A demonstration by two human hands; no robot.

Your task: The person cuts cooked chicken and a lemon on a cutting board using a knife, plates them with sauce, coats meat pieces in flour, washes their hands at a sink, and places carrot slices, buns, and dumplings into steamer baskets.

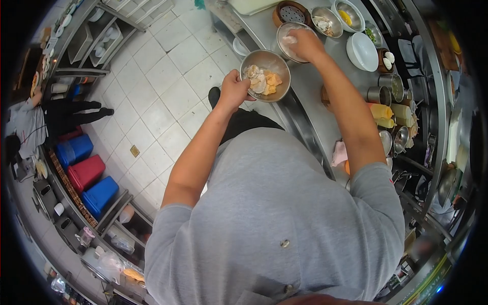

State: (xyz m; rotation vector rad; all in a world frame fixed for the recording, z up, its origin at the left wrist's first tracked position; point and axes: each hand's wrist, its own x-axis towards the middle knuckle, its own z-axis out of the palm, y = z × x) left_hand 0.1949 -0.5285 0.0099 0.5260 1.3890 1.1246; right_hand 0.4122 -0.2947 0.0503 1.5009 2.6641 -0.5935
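My left hand [236, 90] grips the rim of a metal bowl [282, 66], thumb inside, and holds it off the counter's edge, tilted a little. In that bowl lie orange-yellow pieces [272, 81] and paler pieces coated in white powder [255, 77]. My right hand [306, 44] reaches down into a second metal bowl [282, 31] on the counter. White powder dusts its fingers, which are curled together; what they hold, if anything, I cannot make out.
Near my right hand stand a wooden bowl with a perforated insert [292, 14], a metal bowl of pale food [325, 23] and a white bowl [362, 52]. Squeeze bottles [381, 112] stand along the counter [333, 68]. Across the tiled floor [152, 96] a person [56, 112] stands near coloured bins [86, 173].
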